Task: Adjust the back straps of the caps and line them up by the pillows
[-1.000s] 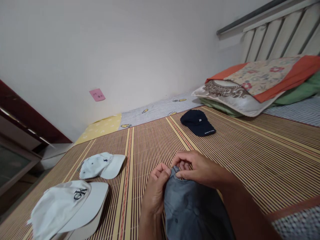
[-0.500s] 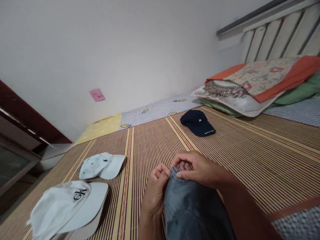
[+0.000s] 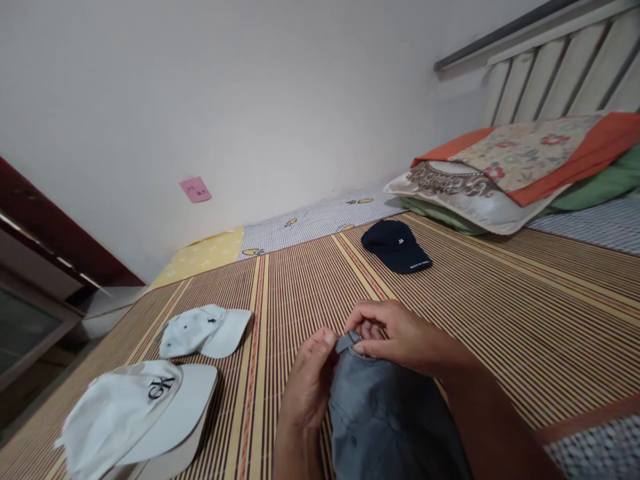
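Note:
Close in front of me is a dark grey baseball cap [image 3: 383,417], its back opening turned away from me. My left hand [image 3: 307,380] is closed in a pinch on the end of the cap's adjusting strap [image 3: 345,343]. On the other side, my right hand [image 3: 403,339] grips the cap by the opening's edge beside a small buckle, fingers curled behind it. To the left lie a white cap with dark letters [image 3: 120,413], stacked over a beige brim, and a smaller pale cap [image 3: 200,331]. A navy cap [image 3: 396,247] rests farther off.
A striped bamboo mat [image 3: 295,293] covers the bed. Pillows with an orange floral cover [image 3: 545,150] are piled at the right, below a pale slatted headboard [image 3: 560,70]. A pink note [image 3: 195,190] is stuck to the white wall [image 3: 280,100].
My left fingers have shifted slightly left, away from the buckle, and more of the strap shows between the hands. The right hand keeps its grip in nearly the same spot.

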### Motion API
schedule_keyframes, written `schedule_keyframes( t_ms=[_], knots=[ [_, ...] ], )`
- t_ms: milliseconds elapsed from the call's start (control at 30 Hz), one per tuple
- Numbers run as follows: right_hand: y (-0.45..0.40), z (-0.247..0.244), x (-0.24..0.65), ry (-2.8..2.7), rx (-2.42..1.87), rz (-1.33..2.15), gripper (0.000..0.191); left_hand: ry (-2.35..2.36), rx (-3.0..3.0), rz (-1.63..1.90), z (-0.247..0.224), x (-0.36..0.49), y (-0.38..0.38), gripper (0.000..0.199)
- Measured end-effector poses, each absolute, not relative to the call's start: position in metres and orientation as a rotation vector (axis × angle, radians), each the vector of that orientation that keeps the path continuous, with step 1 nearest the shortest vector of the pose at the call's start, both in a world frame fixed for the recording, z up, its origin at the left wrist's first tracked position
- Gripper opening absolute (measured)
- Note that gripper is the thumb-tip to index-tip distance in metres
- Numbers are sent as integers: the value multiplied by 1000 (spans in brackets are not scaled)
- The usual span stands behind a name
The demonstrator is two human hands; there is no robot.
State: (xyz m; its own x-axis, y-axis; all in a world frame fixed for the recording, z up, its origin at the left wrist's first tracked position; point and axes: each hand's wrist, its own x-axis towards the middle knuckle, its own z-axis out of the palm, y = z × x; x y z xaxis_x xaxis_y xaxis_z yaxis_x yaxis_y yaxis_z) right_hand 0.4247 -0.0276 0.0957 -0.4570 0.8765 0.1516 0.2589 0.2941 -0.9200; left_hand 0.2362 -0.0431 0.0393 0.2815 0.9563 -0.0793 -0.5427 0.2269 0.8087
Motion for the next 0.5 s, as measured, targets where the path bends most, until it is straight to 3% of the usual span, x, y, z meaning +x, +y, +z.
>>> schedule_keyframes(
  t_ms=[500],
  knots=[
    [-26,91,424,-1900,-1010,1125,11,657,775,1091,39,232,-44,31]
  ],
)
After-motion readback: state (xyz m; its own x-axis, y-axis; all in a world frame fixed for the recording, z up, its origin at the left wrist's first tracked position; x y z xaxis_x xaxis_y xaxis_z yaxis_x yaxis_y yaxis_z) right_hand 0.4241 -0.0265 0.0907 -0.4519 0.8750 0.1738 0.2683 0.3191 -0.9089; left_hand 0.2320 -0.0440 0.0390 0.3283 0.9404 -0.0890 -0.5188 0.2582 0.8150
